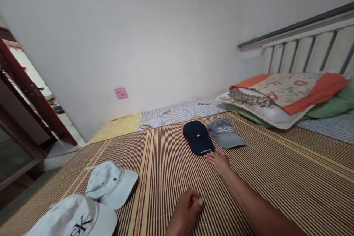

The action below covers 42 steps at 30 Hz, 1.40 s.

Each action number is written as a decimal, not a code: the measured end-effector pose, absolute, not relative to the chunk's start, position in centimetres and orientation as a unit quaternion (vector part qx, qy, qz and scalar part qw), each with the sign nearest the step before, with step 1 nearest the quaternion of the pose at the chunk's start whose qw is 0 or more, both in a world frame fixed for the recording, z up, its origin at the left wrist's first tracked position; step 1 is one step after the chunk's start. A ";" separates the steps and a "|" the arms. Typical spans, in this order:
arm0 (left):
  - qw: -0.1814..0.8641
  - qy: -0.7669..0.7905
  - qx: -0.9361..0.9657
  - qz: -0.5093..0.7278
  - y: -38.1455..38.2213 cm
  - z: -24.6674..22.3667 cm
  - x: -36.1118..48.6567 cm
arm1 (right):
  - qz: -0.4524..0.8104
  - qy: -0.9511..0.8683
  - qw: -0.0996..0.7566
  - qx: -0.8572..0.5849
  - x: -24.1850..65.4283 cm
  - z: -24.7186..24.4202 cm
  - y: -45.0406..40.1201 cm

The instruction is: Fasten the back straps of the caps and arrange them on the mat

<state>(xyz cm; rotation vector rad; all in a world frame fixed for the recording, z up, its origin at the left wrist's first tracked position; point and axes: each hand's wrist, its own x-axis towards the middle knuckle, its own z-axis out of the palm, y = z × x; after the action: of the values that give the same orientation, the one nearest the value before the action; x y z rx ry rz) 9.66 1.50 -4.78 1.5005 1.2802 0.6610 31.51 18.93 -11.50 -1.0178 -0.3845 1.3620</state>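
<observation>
A navy baseball cap (195, 136) lies on the striped mat, its brim pointing toward me. My right hand (218, 160) reaches forward to it, fingers stretched out, with the tips at the brim's front edge. Against the navy cap's right side rests a grey baseball cap (225, 132) with lettering on its front. My left hand (187, 208) is low over the mat, its fingers curled in loosely and nothing visible in them. Off to the left are a white cap with small dark marks (106, 182) and, nearer, a white cap with black letters (72, 217), partly cut off by the frame.
The striped mat (166, 169) covers the bed. Patterned bedding (177, 108) shows along the wall. Pillows with an orange-edged floral cover (290, 88) are stacked at the right, below a white radiator (304, 51). A pink note (121, 93) is on the wall; a doorway opens at left.
</observation>
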 end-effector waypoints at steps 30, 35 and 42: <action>0.502 0.528 0.629 0.270 2.6 -7.3 9.3 | 0.481 -0.140 0.737 -0.455 42.7 -9.8 20.4; 0.495 0.536 0.626 0.277 2.4 -7.5 9.4 | 0.477 -0.142 0.740 -0.452 43.5 -9.9 20.8; 0.491 0.552 0.628 0.247 1.9 -5.5 9.6 | 0.467 -0.155 0.753 -0.437 43.5 -10.8 19.5</action>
<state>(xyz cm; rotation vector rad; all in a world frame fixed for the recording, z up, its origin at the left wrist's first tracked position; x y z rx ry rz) 9.64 1.94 -5.45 1.5241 1.3398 0.5993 43.51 19.48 -10.75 -0.9549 -0.3385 1.0184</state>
